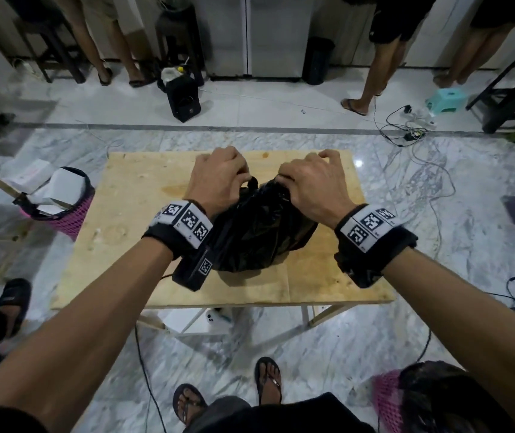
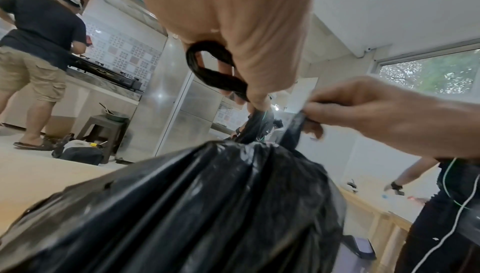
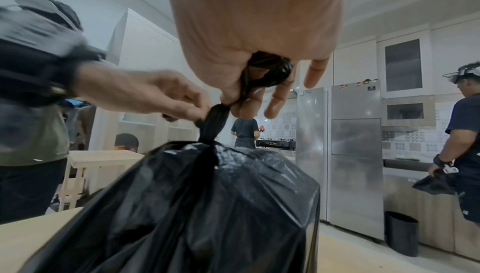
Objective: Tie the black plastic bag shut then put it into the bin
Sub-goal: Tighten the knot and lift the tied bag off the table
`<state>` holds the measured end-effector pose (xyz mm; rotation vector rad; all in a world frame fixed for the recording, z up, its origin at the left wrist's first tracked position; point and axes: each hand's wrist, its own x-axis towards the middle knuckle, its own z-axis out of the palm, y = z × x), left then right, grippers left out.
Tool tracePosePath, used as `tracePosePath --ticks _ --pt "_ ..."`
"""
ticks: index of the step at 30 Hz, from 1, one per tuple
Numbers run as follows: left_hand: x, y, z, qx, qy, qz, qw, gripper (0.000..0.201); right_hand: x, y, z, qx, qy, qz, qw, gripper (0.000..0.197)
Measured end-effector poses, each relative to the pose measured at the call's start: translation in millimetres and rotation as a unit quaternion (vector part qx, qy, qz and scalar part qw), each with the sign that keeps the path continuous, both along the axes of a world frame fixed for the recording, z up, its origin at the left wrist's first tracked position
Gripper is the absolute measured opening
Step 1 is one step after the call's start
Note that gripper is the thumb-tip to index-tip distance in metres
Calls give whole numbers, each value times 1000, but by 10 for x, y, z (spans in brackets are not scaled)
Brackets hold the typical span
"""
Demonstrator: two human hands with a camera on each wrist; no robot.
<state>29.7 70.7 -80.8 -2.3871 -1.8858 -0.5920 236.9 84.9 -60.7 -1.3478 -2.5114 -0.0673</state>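
My left hand (image 1: 218,176) and right hand (image 1: 312,182) each pinch a twisted handle of the black plastic bag (image 1: 259,226), which sits on the desk (image 1: 125,195) beneath them. No knot yet, I judge; the pink bin (image 1: 65,210) waits beyond my left hand.

Busy kitchen floor around the plywood desk (image 1: 131,232)

A marble floor (image 1: 437,214) ran under it, with tangled cables (image 1: 406,126) near a small teal stool (image 1: 446,100) at the far right. A black backpack (image 1: 184,98) sat open on the pale tiles, a dark wooden stool (image 1: 181,42) behind it. Steel refrigerator doors (image 1: 250,35) lined the back wall, a black cylinder (image 1: 318,60) just beside them. Bystanders' legs (image 1: 374,67) stood about in sandals.
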Motion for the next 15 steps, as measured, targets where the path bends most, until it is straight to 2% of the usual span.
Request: tracePosePath --ticks 4,9,15 --pt "48 -227 -160 -32 36 -37 998 11 -204 327 -70 4 -27 8 1000 25" --pt "87 -359 -287 -80 43 -34 995 14 -343 498 -265 -11 -65 16 998 28" --pt "116 -410 -377 -107 24 -13 994 31 -399 505 -346 31 -96 60 993 14"
